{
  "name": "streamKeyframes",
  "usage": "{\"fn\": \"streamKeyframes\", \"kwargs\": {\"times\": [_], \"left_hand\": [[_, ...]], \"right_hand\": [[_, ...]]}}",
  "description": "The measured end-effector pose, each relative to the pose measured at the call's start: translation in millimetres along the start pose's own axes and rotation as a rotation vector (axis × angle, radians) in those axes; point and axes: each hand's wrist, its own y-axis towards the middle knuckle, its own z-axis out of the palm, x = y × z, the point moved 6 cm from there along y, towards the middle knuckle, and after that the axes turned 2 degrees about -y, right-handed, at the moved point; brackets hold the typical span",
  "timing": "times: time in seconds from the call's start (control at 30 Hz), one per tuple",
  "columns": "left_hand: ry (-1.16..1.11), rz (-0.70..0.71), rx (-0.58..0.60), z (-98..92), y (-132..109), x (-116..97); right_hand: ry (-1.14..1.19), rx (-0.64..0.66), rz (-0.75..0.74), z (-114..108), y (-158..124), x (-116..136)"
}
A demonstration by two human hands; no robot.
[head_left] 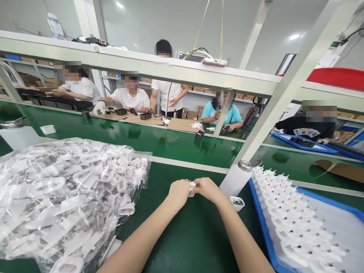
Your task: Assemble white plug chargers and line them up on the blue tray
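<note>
Both hands meet over the green tabletop, around a small white plastic part (pixel 192 187). My left hand (pixel 179 191) is closed round its left side. From the right, my right hand (pixel 207 188) pinches the same part with thumb and fingers. Most of the part is hidden by the fingers, so its exact kind cannot be made out. Just right of my right hand stands a white bottle (pixel 235 180) with a metal cap. Below that bottle lies a white oval housing (pixel 237 203) with dark pieces inside.
A clear plastic bag (pixel 68 189) heaped with white plastic parts fills the left. At right, a blue tray (pixel 263 227) holds rows of white parts with metal pins (pixel 301 223). A slanted white post (pixel 273 110) rises behind the bottle. Several people sit across the green conveyor (pixel 170 146).
</note>
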Motion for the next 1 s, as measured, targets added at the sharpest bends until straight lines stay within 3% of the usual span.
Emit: {"fn": "streamKeyframes", "kwargs": {"times": [0.07,0.2,0.3,0.43,0.6,0.67,0.87,1.0], "left_hand": [[-0.058,0.042,0.027,1.3,0,7],[-0.26,0.183,0.221,4.2,3,17],[-0.382,0.14,0.225,-0.5,4,24],[-0.232,0.058,0.166,-12.3,11,14],[0.008,0.018,0.42,-9.4,27,-8],[0.024,0.027,0.463,-8.0,32,-10],[-0.104,0.061,0.399,-12.4,24,-4],[-0.148,0.123,0.162,-19.7,12,1]], "right_hand": [[0.047,-0.007,0.002,0,-2,-1],[0.133,-0.029,0.01,1,-6,-4],[0.171,-0.042,0.012,3,-8,-6],[0.142,-0.032,0.012,2,-6,-5],[-0.005,0.004,0.016,-3,4,1],[-0.053,0.024,0.048,-4,7,2],[0.018,0.065,0.072,-1,7,4],[0.016,0.002,0.052,-4,0,5]]}}
